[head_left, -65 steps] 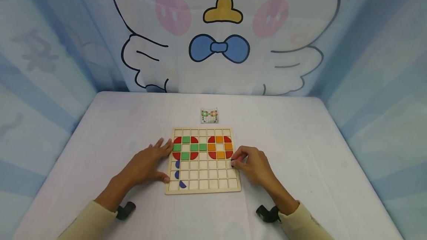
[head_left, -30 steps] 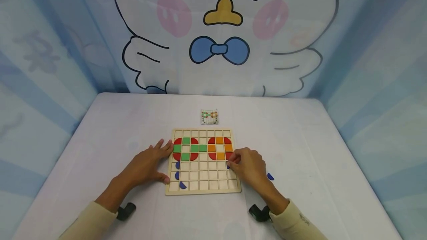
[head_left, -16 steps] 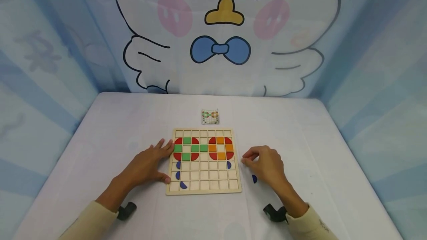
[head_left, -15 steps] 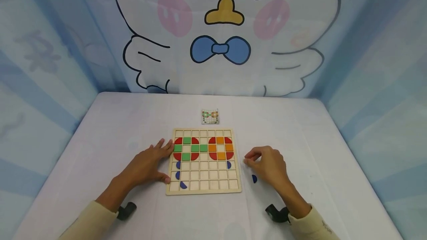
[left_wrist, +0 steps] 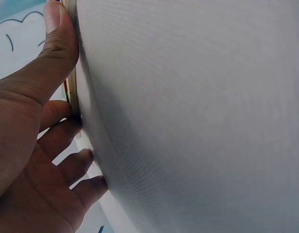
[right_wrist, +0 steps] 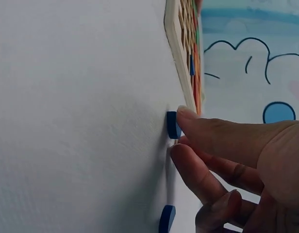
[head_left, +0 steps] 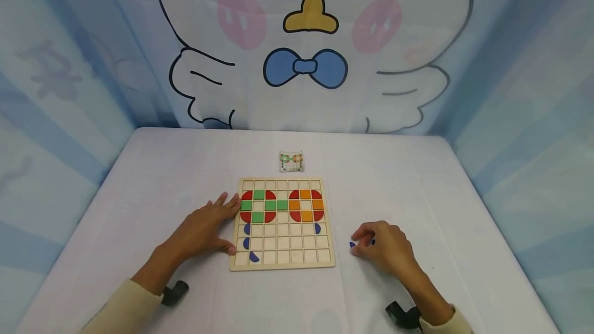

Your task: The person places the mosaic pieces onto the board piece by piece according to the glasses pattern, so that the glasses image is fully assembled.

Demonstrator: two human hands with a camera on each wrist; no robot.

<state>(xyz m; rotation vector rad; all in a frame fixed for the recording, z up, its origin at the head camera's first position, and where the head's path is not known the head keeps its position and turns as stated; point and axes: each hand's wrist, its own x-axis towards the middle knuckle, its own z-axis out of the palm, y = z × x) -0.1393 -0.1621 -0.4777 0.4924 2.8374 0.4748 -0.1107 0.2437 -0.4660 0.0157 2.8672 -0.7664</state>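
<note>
My left hand (head_left: pixel 203 230) lies with fingers spread along the left edge of a wooden grid board (head_left: pixel 284 267), thumb and fingertips touching its rim. Red quarter-rounds and green and orange squares fill cells in its upper rows. Three blue half-round pieces (head_left: pixel 246 244) sit in the left columns and one blue half-round (head_left: pixel 317 228) in the right. Right of the board, my right hand (head_left: pixel 387 249) is over the table. Its thumb touches a loose blue half-round (right_wrist: pixel 173 125); the index fingertip is slightly apart from it. Another blue half-round (right_wrist: pixel 167 219) lies under the hand.
A small pattern card (head_left: pixel 291 161) lies behind the board on the white table (head_left: pixel 185 169). A black wrist camera (head_left: pixel 175 293) is on each wrist. Printed cloth curtains (head_left: pixel 65 117) stand around the back and sides.
The right hand set a blue half-round into the board's right column and let go. It has moved right and down to the loose blue half-rounds on the table. The left hand stays put.
</note>
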